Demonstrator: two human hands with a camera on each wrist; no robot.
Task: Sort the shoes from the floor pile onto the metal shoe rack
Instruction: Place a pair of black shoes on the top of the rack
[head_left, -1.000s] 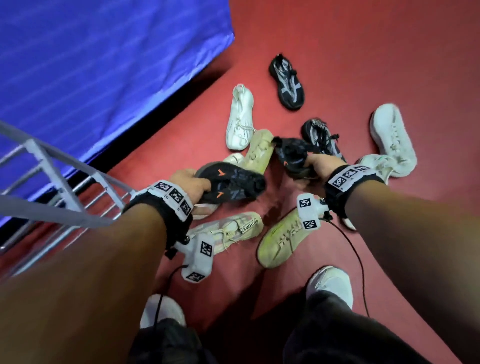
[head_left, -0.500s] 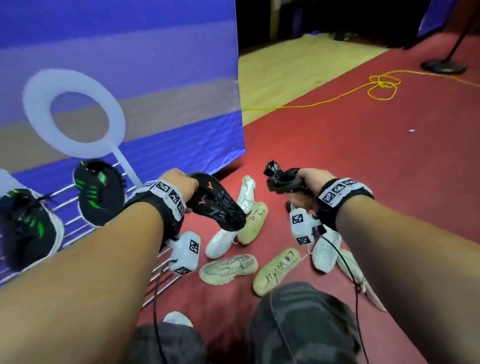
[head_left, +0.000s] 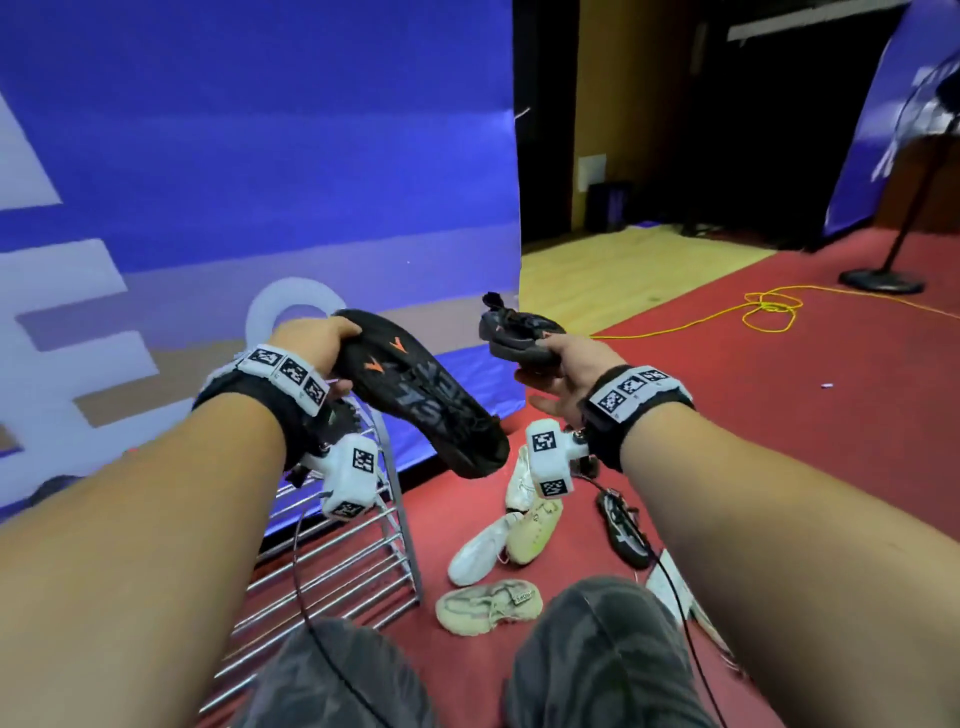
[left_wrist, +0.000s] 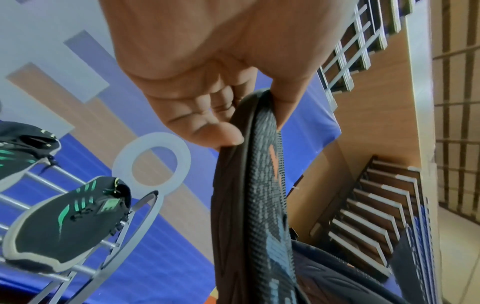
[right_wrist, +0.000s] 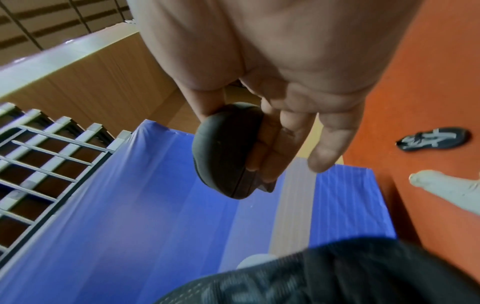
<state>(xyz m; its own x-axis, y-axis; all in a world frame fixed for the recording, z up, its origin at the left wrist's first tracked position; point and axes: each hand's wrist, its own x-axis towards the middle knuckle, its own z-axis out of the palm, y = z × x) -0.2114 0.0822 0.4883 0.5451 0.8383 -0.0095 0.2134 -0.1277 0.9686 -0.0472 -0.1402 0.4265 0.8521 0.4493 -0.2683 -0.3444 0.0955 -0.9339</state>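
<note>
My left hand (head_left: 332, 348) grips a black shoe with orange marks (head_left: 415, 400) by its heel, sole turned up, above the right end of the metal shoe rack (head_left: 358, 551). In the left wrist view my thumb and fingers (left_wrist: 215, 131) pinch that shoe's edge (left_wrist: 257, 185), and two black shoes with green stripes (left_wrist: 67, 224) sit on the rack rails. My right hand (head_left: 561, 358) holds the matching black shoe (head_left: 519, 332) in the air to the right; its fingers (right_wrist: 275, 144) curl round the rounded end (right_wrist: 223, 148).
Several pale and white shoes (head_left: 488, 603) and a black patterned one (head_left: 621, 525) lie on the red floor right of the rack. A blue backdrop (head_left: 260, 182) stands behind the rack. A yellow cable (head_left: 769, 312) and a stand base (head_left: 880, 280) lie far right. My knees (head_left: 597, 654) fill the bottom.
Both hands have lifted their black shoes up from the floor pile and swung left toward the rack. The view has tilted up from the floor to the backdrop.
</note>
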